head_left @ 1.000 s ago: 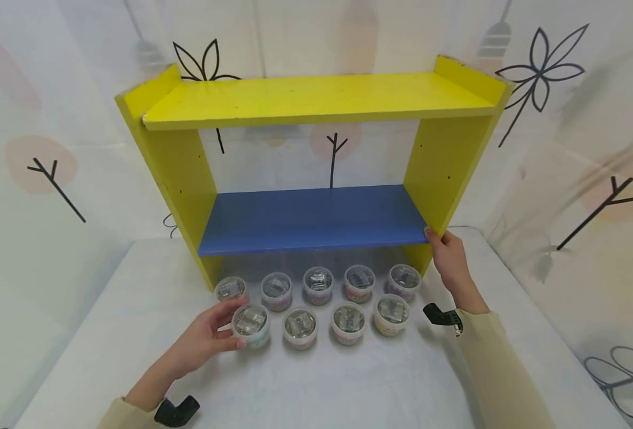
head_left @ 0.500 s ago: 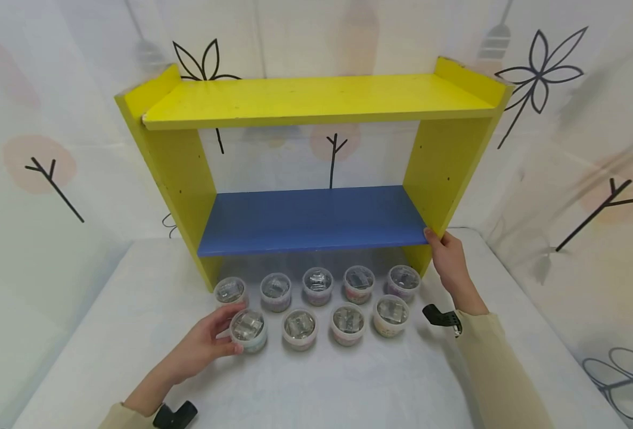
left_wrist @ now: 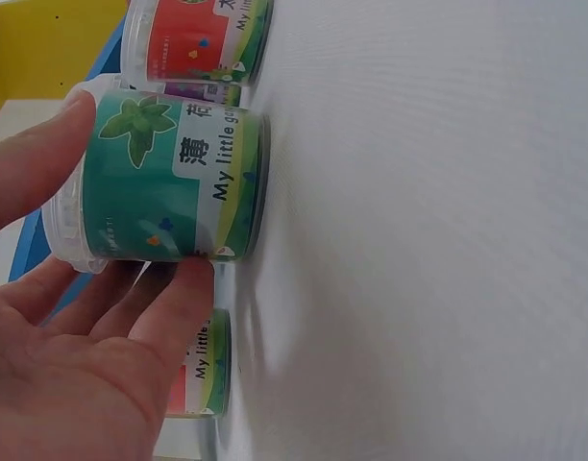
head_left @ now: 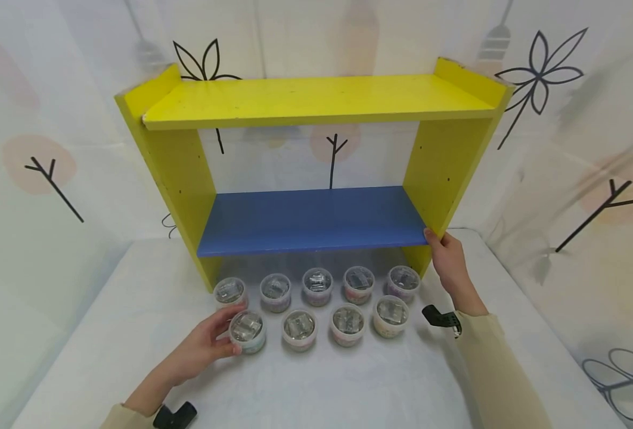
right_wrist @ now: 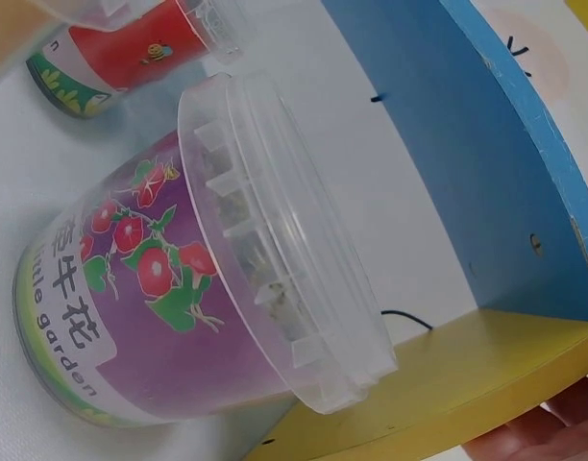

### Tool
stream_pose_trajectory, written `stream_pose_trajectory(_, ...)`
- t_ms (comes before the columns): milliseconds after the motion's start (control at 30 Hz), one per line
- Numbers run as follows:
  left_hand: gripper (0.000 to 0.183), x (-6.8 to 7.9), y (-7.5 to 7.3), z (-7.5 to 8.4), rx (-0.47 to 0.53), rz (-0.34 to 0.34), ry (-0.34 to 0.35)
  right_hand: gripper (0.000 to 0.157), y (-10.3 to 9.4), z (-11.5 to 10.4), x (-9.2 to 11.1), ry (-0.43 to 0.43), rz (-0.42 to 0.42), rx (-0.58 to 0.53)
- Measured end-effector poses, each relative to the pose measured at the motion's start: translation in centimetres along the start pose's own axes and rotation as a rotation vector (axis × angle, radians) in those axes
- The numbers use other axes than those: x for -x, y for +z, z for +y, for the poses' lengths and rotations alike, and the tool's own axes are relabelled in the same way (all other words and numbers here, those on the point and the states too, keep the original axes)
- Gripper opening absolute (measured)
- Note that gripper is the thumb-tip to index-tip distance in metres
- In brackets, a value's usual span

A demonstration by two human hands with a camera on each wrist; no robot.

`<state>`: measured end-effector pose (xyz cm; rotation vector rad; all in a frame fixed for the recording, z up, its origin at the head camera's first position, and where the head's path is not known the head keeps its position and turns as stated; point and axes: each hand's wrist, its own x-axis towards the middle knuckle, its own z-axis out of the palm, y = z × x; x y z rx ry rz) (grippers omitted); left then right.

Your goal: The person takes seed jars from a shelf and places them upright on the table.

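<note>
My left hand holds a small lidded plastic tub at the left end of the front row, thumb on one side and fingers on the other. In the left wrist view the tub has a teal label with a green leaf and "My little garden". It stands upright on the table. My right hand grips the right side panel of a yellow and blue shelf, thumb at the end of the blue board. Only some of its fingers show in the right wrist view.
Several similar clear-lidded tubs stand in two rows before the shelf; one with a purple flower label is close to the right wrist camera. A white cloth covers the table. Printed fabric walls surround it.
My left hand and the teal-labelled tub have shifted slightly toward me and to the left. My right hand has kept its grip on the shelf.
</note>
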<state>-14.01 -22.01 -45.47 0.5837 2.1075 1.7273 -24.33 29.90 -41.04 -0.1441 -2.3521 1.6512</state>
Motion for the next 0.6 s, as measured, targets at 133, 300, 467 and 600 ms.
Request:
stream_pose_trajectory(133, 0.079, 0.1, 0.0, 0.0, -0.042, 0.001, 0.007, 0.065, 0.1, -0.2, 0.0, 0.009, 0.002, 0.010)
stream_pose_trajectory(300, 0.078, 0.1, -0.3, 0.6, -0.107, 0.030, 0.028, 0.065, 0.1, -0.3, 0.0, 0.014, 0.022, 0.021)
stream_pose_trajectory(467, 0.067, -0.1, -0.5, 1.1, -0.120, 0.089, 0.050, 0.062, 0.0, -0.7, 0.1, 0.012, 0.077, 0.055)
stream_pose_trajectory(600, 0.055, 0.0, -0.6, 1.6, -0.118, 0.119, 0.096, 0.058, -0.3, -1.4, 0.3, -0.009, 0.121, 0.063)
